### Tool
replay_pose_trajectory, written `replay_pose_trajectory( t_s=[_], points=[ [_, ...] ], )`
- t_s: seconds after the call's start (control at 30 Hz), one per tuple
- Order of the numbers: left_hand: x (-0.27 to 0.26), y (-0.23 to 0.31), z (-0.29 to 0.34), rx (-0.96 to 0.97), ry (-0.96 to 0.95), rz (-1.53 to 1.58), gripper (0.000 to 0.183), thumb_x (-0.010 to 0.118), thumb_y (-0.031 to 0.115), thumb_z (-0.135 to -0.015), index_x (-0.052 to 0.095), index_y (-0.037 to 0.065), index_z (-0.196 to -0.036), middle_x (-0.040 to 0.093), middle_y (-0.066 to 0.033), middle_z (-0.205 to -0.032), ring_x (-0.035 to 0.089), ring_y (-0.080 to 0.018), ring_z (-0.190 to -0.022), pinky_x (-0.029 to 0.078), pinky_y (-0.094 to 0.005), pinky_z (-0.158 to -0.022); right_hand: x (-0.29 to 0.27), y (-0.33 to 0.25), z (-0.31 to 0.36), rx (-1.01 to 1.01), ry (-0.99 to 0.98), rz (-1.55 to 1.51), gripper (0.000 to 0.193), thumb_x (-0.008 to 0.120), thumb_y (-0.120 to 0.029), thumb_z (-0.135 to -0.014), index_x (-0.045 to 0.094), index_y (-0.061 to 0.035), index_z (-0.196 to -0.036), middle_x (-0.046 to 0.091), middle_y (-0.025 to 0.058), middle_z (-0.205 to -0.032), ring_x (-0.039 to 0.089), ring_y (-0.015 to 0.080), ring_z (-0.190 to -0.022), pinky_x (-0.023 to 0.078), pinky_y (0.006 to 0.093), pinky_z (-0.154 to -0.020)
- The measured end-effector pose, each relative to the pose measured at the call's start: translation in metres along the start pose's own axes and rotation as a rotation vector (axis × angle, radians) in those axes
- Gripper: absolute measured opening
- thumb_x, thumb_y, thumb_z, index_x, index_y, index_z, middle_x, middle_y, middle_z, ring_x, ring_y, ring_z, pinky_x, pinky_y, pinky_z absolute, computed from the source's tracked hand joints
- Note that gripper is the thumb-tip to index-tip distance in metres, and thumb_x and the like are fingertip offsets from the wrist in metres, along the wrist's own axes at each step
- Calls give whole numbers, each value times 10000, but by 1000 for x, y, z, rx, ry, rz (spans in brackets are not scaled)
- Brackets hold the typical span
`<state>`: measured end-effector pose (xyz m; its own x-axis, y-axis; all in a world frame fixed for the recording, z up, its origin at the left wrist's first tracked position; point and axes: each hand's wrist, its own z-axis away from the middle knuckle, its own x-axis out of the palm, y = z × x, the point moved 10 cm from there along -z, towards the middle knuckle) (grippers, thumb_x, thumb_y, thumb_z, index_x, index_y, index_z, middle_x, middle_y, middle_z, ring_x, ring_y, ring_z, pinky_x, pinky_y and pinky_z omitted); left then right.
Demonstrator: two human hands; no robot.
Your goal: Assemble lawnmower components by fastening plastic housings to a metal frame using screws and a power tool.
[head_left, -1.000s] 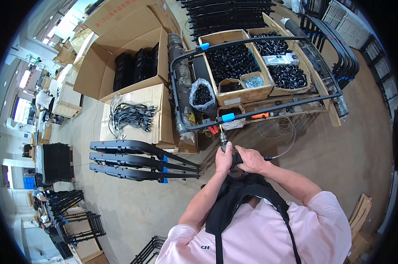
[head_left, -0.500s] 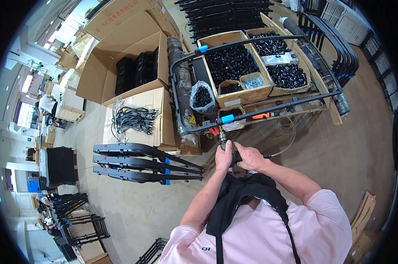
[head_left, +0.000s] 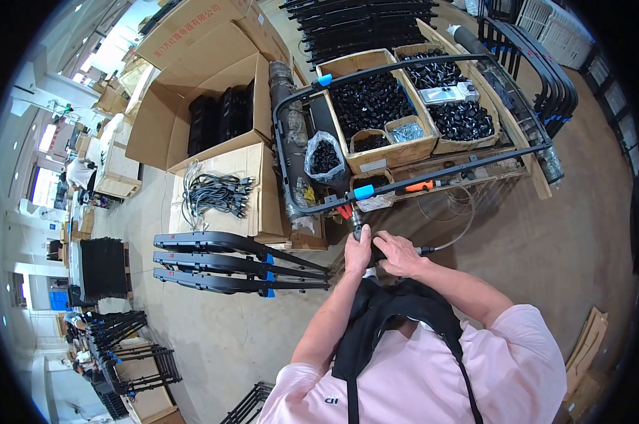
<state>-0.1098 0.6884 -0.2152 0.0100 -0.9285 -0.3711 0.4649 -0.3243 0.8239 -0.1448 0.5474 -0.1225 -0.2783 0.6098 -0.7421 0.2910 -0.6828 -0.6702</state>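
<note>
My left hand point(head_left: 358, 251) is closed around the body of a dark air screwdriver point(head_left: 357, 225). Behind it, my right hand point(head_left: 398, 256) wraps the tool's handle, where a hose fitting point(head_left: 427, 250) comes out. The tool's nose points away from me and meets the near bar of a black tubular frame point(head_left: 439, 169); whether the bit touches the bar cannot be made out. That frame carries blue bands and lies across wooden boxes and a wrapped roller. Red-handled pliers point(head_left: 344, 210) are just beside the nose.
Black plastic knobs point(head_left: 369, 102) fill a wooden box, with screws point(head_left: 407, 133) in a small compartment. To the left, coiled cables point(head_left: 217, 194) lie on cardboard by an open carton point(head_left: 150, 134). Three black curved frames point(head_left: 206, 263) jut out at left. An orange-handled tool point(head_left: 419, 186) rests by the boxes.
Both hands keep their grip on the air screwdriver at the frame's near bar. The view has shifted very slightly; nothing else visibly differs.
</note>
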Motion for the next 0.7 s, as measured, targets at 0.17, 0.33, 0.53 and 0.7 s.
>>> replay_pose_trajectory(
  t_s=[0.17, 0.33, 0.53, 0.7],
  points=[
    [1, 1, 8, -13, 2, -2, 569, 665, 532, -1021, 664, -34, -1073, 709, -131, -955, 621, -201, -874, 515, -399, -809, 0, 2, 6, 16, -5, -15, 422, 751, -118, -750, 548, -27, -1108, 572, 193, -1170, 639, 452, -1035, 533, 561, -855],
    [-2, -2, 14, -14, 7, -23, 571, 650, 536, -1026, 660, -34, -1070, 706, -136, -954, 623, -208, -879, 516, -404, -815, 7, 2, 9, 14, -17, -28, 422, 750, -119, -747, 556, -26, -1110, 572, 197, -1174, 642, 451, -1029, 532, 558, -862],
    [-1, -1, 22, -17, -14, -13, 616, 618, 580, -1020, 651, -30, -1101, 725, -215, -1010, 689, -312, -955, 521, -456, -883, 9, 3, 15, 35, -21, -22, 442, 764, -128, -739, 562, -25, -1118, 569, 191, -1177, 642, 443, -1035, 534, 549, -872],
    [-6, -8, 24, -1, 2, -11, 596, 622, 571, -1027, 647, -23, -1077, 717, -189, -984, 670, -268, -922, 522, -435, -861, 8, -5, 18, 0, -6, -15, 443, 776, -142, -741, 560, -26, -1110, 564, 193, -1169, 636, 438, -1063, 532, 544, -886]
  ],
)
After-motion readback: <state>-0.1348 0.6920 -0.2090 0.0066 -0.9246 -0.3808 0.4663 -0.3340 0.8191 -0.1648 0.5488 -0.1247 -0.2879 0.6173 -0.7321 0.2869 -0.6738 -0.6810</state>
